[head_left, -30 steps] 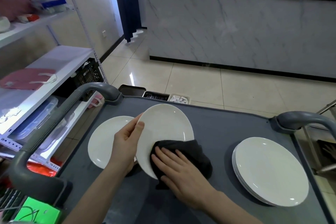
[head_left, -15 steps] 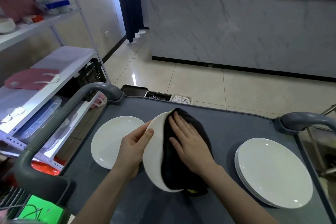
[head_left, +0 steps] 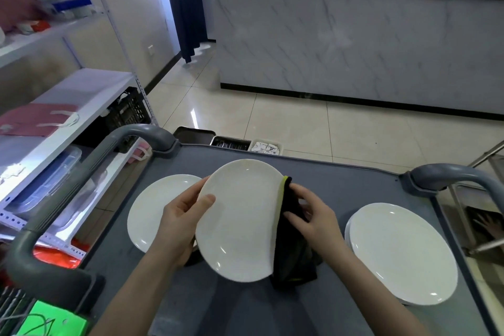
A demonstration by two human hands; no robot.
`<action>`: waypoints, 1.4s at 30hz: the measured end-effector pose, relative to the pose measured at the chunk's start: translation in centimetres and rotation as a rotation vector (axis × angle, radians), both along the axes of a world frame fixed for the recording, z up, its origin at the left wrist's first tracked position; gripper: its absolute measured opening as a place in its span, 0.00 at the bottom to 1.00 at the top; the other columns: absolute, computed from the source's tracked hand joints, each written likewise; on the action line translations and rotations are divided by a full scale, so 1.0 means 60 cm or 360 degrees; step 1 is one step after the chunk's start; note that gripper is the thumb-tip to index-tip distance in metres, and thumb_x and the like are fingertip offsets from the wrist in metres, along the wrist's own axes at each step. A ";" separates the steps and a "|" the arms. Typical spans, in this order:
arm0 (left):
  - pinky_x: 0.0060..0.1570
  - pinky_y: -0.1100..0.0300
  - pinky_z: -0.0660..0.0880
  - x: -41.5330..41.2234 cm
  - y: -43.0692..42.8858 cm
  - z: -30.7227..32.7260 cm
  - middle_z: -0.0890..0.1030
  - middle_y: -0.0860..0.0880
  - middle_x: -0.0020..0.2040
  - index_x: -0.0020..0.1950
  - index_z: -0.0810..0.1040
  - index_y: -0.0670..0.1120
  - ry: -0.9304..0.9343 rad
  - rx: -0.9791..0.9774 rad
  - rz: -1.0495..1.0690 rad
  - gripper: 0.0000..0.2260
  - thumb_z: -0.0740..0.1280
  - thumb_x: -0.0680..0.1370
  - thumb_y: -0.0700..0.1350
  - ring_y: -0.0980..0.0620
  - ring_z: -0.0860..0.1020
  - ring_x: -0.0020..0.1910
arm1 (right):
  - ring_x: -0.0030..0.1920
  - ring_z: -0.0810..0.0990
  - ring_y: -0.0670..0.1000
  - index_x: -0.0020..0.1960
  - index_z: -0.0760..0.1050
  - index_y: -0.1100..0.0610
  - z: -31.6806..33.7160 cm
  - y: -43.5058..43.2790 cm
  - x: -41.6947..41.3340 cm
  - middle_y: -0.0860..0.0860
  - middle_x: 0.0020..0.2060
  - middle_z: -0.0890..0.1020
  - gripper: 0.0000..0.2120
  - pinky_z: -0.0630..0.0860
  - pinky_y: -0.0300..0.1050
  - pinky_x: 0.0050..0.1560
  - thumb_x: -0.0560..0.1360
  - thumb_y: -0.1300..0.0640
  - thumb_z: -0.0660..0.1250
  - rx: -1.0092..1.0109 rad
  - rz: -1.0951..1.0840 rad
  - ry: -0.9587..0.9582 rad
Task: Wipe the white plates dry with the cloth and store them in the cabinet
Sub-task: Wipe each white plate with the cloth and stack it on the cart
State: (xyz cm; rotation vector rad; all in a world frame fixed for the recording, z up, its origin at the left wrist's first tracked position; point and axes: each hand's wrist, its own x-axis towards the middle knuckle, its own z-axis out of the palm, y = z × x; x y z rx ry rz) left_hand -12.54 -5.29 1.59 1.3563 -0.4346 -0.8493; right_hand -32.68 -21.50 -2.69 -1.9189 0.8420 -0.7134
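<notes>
Gripping plate (head_left: 240, 222), left hand (head_left: 180, 217), cloth (head_left: 293, 262), right hand (head_left: 317, 217)

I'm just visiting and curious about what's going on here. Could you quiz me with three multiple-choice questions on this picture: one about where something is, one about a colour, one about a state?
1. Where is the cloth?
A. Up on a shelf
B. At the right edge of the held plate
C. Down on the floor

2. What colour is the cloth mostly?
A. Black
B. Red
C. White

3. How is the held plate?
A. Lying flat
B. Broken in two
C. Tilted, gripped by the left hand

Answers:
1 B: the right hand holds the cloth against that edge.
2 A: it is black with a thin yellow-green hem.
3 C: the left thumb lies on the plate's face and the plate leans up.
</notes>
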 end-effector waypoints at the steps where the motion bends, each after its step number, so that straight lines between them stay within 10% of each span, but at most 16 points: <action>1: 0.41 0.59 0.80 0.001 -0.001 0.000 0.85 0.49 0.54 0.59 0.83 0.56 -0.0027 -0.0009 -0.0046 0.14 0.66 0.80 0.39 0.50 0.84 0.49 | 0.52 0.81 0.42 0.61 0.73 0.38 0.004 -0.004 -0.003 0.39 0.52 0.81 0.28 0.76 0.41 0.56 0.70 0.65 0.71 0.0147 -0.0029 -0.0027; 10: 0.50 0.62 0.76 -0.010 -0.027 0.007 0.84 0.58 0.55 0.60 0.81 0.61 -0.0689 0.0006 -0.0303 0.13 0.64 0.80 0.47 0.59 0.81 0.55 | 0.48 0.82 0.47 0.47 0.81 0.49 0.033 -0.015 0.008 0.44 0.43 0.85 0.16 0.77 0.41 0.52 0.72 0.70 0.68 0.0360 -0.0111 -0.0256; 16: 0.54 0.68 0.73 -0.041 -0.047 -0.003 0.83 0.64 0.55 0.61 0.81 0.58 -0.1214 0.0018 -0.0501 0.13 0.64 0.79 0.46 0.63 0.80 0.56 | 0.53 0.77 0.39 0.53 0.81 0.49 0.074 0.003 0.038 0.44 0.49 0.81 0.20 0.69 0.29 0.54 0.70 0.70 0.65 -0.0228 0.0254 0.0002; 24: 0.52 0.71 0.73 -0.024 -0.029 -0.014 0.84 0.61 0.53 0.56 0.82 0.60 -0.1117 -0.0019 -0.0314 0.12 0.66 0.80 0.44 0.61 0.80 0.56 | 0.57 0.78 0.41 0.58 0.77 0.44 0.041 -0.013 -0.010 0.40 0.54 0.82 0.15 0.74 0.43 0.60 0.78 0.61 0.64 0.0263 0.0303 0.0101; 42: 0.40 0.71 0.72 -0.026 -0.035 -0.026 0.84 0.59 0.41 0.44 0.83 0.57 -0.1108 0.0313 -0.0374 0.08 0.75 0.72 0.44 0.60 0.81 0.42 | 0.48 0.81 0.40 0.51 0.82 0.50 0.059 0.004 0.003 0.38 0.45 0.84 0.12 0.77 0.40 0.51 0.72 0.63 0.68 -0.0382 0.0105 0.0137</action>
